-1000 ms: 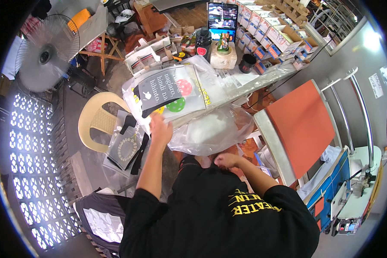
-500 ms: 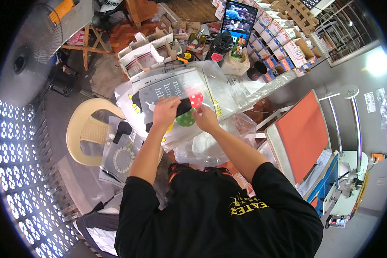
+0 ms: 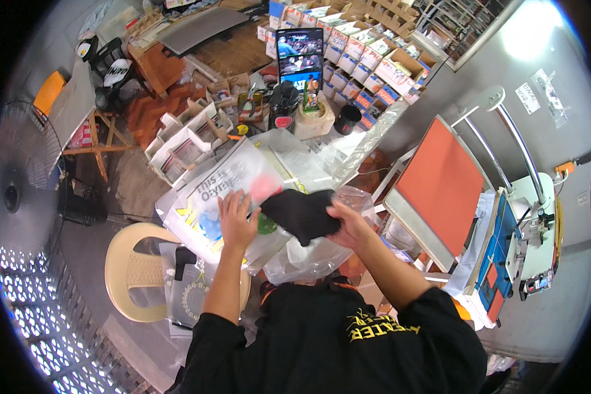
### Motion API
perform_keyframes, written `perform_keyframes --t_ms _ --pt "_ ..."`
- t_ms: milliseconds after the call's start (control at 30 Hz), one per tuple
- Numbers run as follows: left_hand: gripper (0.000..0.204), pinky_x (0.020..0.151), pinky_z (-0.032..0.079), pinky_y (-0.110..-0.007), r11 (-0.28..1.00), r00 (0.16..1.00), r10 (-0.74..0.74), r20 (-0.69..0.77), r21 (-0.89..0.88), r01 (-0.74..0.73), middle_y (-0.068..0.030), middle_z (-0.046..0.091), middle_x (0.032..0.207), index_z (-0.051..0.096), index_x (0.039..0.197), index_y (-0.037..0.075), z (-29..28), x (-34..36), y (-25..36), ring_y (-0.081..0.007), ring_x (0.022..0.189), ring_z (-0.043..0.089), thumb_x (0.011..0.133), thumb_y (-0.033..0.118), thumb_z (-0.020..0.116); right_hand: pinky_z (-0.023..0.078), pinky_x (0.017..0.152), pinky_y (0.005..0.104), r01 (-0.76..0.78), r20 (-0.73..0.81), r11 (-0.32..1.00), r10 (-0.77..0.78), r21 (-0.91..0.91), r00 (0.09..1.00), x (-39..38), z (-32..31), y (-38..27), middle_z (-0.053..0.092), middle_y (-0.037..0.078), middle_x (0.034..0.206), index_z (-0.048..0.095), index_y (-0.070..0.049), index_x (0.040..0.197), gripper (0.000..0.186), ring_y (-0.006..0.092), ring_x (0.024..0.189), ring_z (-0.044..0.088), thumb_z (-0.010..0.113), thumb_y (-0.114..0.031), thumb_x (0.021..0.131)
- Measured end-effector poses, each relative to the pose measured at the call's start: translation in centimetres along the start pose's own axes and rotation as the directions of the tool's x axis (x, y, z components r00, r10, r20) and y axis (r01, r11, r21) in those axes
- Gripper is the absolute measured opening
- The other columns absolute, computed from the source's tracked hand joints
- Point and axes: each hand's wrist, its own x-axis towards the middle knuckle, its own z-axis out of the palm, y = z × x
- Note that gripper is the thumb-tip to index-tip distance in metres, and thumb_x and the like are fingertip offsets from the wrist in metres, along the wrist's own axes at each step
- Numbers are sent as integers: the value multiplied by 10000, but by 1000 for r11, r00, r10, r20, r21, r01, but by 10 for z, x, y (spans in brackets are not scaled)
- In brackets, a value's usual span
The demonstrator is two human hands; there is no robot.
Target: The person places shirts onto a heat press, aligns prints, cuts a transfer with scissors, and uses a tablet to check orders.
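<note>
My right hand (image 3: 350, 226) grips the right edge of a piece of black cloth (image 3: 303, 215), holding it partly unfolded above the work surface. The left hand (image 3: 238, 222) is open, fingers spread, over a clear plastic sheet (image 3: 226, 172) with dark lettering. Its fingertips are close to the cloth's left end; whether they touch it I cannot tell. Under the sheet, blurred red and green patches show, the green one (image 3: 267, 224) partly hidden by the cloth. Crumpled clear plastic (image 3: 312, 261) hangs at the near edge of the surface.
Beyond the surface stand a propped-up screen (image 3: 300, 56), a black mug (image 3: 348, 119) and opened white cartons (image 3: 180, 148). A cream plastic chair (image 3: 121, 272) is at left, with a fan (image 3: 13, 190) beyond. On the right is a press with an orange-red board (image 3: 438, 190).
The black cloth, small and folded at my left hand before, is now spread wider and held by my right. My left hand has come off it. The view has shifted too.
</note>
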Motion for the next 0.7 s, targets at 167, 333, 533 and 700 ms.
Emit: perform_keyframes --t_ms 167,333,533,700 --pt "528 964 449 -439 504 695 -115 709 -562 656 -152 644 1173 639 1219 65 44 -42 88 -305 1098 596 938 509 587 453 1077 449 265 -37 964 -265 0 963 -98 -13 8 545 181 1348 377 31 1409 698 301 1147 622 647 -140 788" --pt "498 909 498 -425 -388 454 88 887 -389 835 -97 649 1203 535 1326 45 73 -61 186 -267 1038 642 1013 431 515 527 881 445 207 -166 938 -259 -277 951 -176 -82 39 653 180 1178 608 -13 1200 465 320 1054 660 692 -200 783" --pt "292 717 519 -450 647 600 569 563 -757 97 -164 696 989 639 1114 12 28 -32 250 -346 849 682 942 248 619 502 894 403 -259 -98 -30 -879 -965 466 -240 -63 38 703 135 1052 704 -96 1056 334 324 1055 655 780 -261 777" --pt "389 680 522 -447 574 489 780 391 -758 -310 -119 652 923 606 1174 105 22 -43 293 -370 825 664 814 215 706 505 871 402 -122 76 -180 -809 -976 583 -262 -116 36 694 137 1003 692 -84 1018 307 311 1008 654 754 -114 719"
